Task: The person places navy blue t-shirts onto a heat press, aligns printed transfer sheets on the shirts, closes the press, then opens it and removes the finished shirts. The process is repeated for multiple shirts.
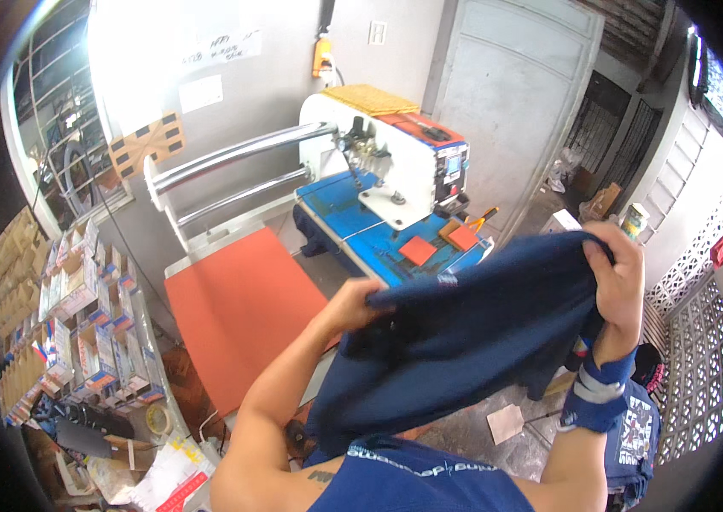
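Note:
A dark navy garment (464, 341) is stretched between my two hands in front of my chest, its lower part hanging down. My left hand (357, 305) is closed on its upper left edge, near the corner of the red-orange pad (242, 307). At the upper right corner, my right hand (620, 277) grips the cloth with the thumb on the near side. Navy cloth with a grey band (598, 391) wraps my right forearm. Beyond the garment stands a white heat press (408, 166) with a blue work surface (336, 205).
Small red pads (419, 250) lie on the blue surface. Chrome rails (242, 158) run left from the press. Cardboard boxes (71, 286), a tape roll (158, 418) and papers fill the left shelf. Folded dark clothes (639, 435) are stacked at right. A cardboard piece (506, 424) lies on the floor.

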A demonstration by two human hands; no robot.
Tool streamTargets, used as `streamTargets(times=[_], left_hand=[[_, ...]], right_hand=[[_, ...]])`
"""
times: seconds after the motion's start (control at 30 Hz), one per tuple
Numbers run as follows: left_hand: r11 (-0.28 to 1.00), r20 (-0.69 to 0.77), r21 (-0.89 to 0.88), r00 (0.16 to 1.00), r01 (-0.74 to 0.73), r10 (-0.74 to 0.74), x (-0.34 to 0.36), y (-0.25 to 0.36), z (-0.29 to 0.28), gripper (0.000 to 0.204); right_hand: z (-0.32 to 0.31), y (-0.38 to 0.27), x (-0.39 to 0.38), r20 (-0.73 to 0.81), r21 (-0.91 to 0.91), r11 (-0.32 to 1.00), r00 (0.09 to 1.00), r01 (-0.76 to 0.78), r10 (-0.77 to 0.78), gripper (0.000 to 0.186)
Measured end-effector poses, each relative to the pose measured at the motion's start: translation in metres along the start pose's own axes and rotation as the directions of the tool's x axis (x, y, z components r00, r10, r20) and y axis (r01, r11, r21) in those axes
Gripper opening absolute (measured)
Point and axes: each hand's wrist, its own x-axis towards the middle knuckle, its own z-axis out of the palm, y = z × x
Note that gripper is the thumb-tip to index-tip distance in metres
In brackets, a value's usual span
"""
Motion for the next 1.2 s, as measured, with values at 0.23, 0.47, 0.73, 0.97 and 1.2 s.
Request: streamTargets(times=[0.23, 0.47, 0.73, 0.97, 1.2], left_hand=[[0.835, 0.477, -0.231, 0.806, 0.500, -0.350, -0.110, 0.026, 0.073, 0.033], [0.837, -0.206, 0.061, 0.828, 0.544, -0.522, -0.265, 0.050, 0.006, 0.055], [0.748, -0.777, 0.062, 0.502, 0.661, -0.379, -0.383, 0.080, -0.003, 0.033], [0.610, -0.710, -0.034, 0.410, 0.792, -0.572, -0.437, 0.042, -0.022, 0.006], [0.809, -0.739, -0.243, 0.438, 0.535, -0.512, -0.454, 0.010, -0.045, 0.019]], right_hand=[[-0.016, 0.116, -0.073, 0.229, 0.088, 0.954, 0.938, -0.287, 0.261, 0.012], [0.114, 0.139, -0.093, 0.622, 0.221, 0.938, 0.779, -0.268, 0.076, 0.015], [0.277, 0.129, -0.152, 0.742, 0.159, 0.895, 0.648, -0.417, 0.170, 0.016], [0.351, 0.111, -0.195, 0.793, -0.065, 0.933, 0.549, -0.354, 0.264, 0.017], [0.350, 0.115, -0.165, 0.915, 0.208, 0.729, 0.394, -0.652, 0.091, 0.022]])
